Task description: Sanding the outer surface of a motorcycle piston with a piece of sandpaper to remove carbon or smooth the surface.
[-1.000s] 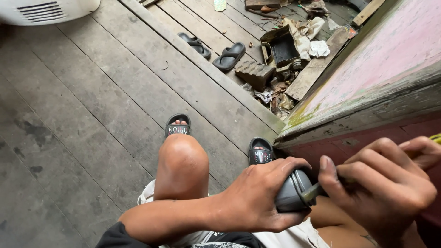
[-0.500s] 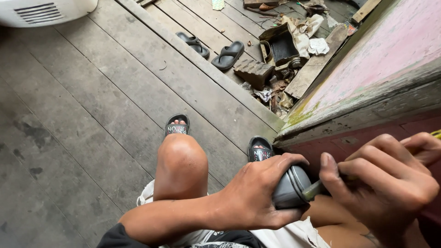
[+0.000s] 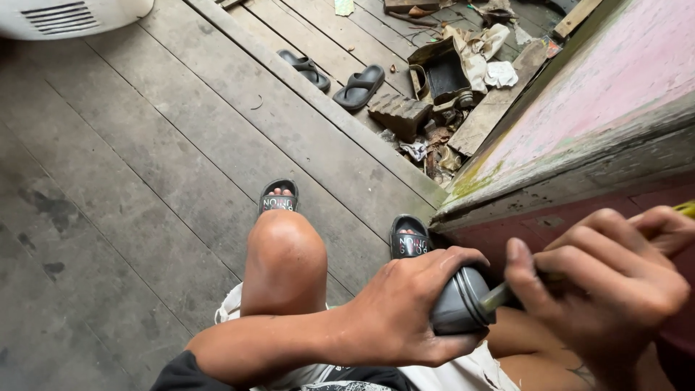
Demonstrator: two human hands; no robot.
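Observation:
I sit on a grey plank floor with my knees up. My left hand (image 3: 409,304) is wrapped around a dark grey rounded part with a ribbed rim (image 3: 463,303), held over my lap. My right hand (image 3: 608,282) grips a thin tool (image 3: 498,295) with a metal shaft and a yellowish-green handle tip at the right edge. The shaft's tip sits at the open end of the grey part. My feet wear black slide sandals (image 3: 279,197).
A worn pink and grey wooden ledge (image 3: 579,116) rises on the right. Behind it lies a heap of junk with a dark open box (image 3: 441,72) and a wood block (image 3: 399,112). A pair of black flip-flops (image 3: 347,80) lies ahead, a white appliance (image 3: 65,14) at top left.
The view has shifted slightly. Both hands keep their grips; the right hand has turned a little on the tool against the grey part.

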